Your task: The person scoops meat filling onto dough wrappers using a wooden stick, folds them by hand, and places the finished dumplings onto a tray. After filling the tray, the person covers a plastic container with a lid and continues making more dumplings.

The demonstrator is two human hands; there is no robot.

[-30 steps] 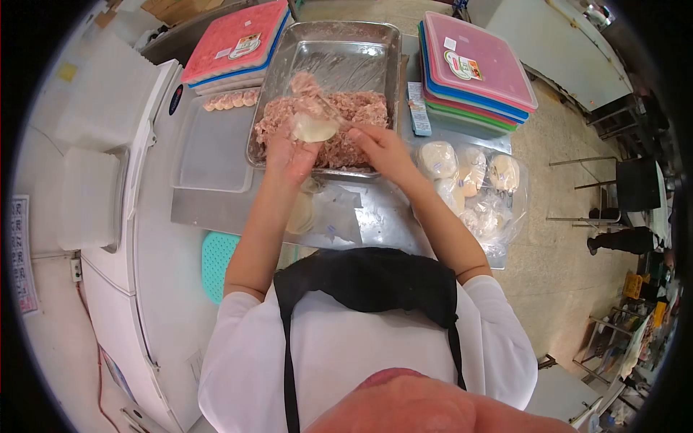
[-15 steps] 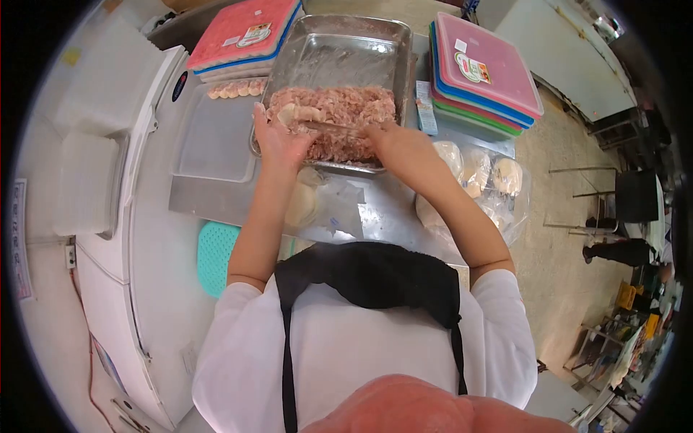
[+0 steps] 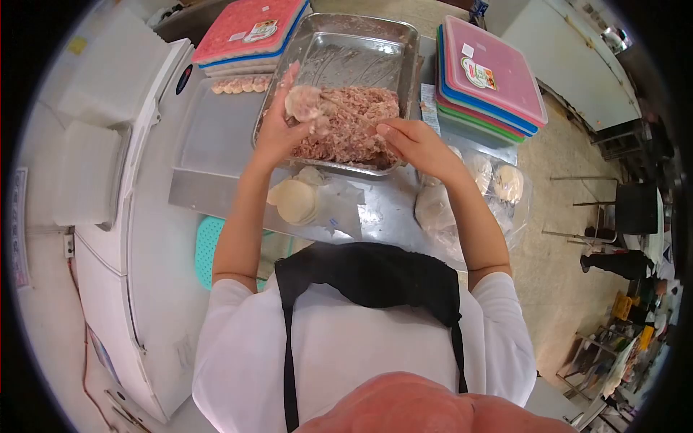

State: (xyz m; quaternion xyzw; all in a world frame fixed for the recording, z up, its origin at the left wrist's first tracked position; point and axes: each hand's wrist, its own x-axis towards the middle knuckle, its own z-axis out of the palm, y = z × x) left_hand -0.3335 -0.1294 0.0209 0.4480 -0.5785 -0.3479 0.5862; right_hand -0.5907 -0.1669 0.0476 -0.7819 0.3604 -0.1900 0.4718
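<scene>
Over the left side of a metal tray of minced filling, my left hand holds a round dough wrapper with some filling on it. The fingers of my right hand are pinched at the tray's right side, on a thin stick-like tool that reaches left toward the wrapper; its tip is hidden in the filling. A stack of round wrappers lies on the metal table, just below the tray.
Left of the tray is a flat plastic tray with a row of dumplings at its top. Lidded container stacks stand at the back left and right. Bagged wrappers lie at the right. A person's legs show far right.
My left hand has turned and opened up, showing the wrapper with filling. My right hand has moved slightly right. The wrapper stack is now uncovered by my left arm.
</scene>
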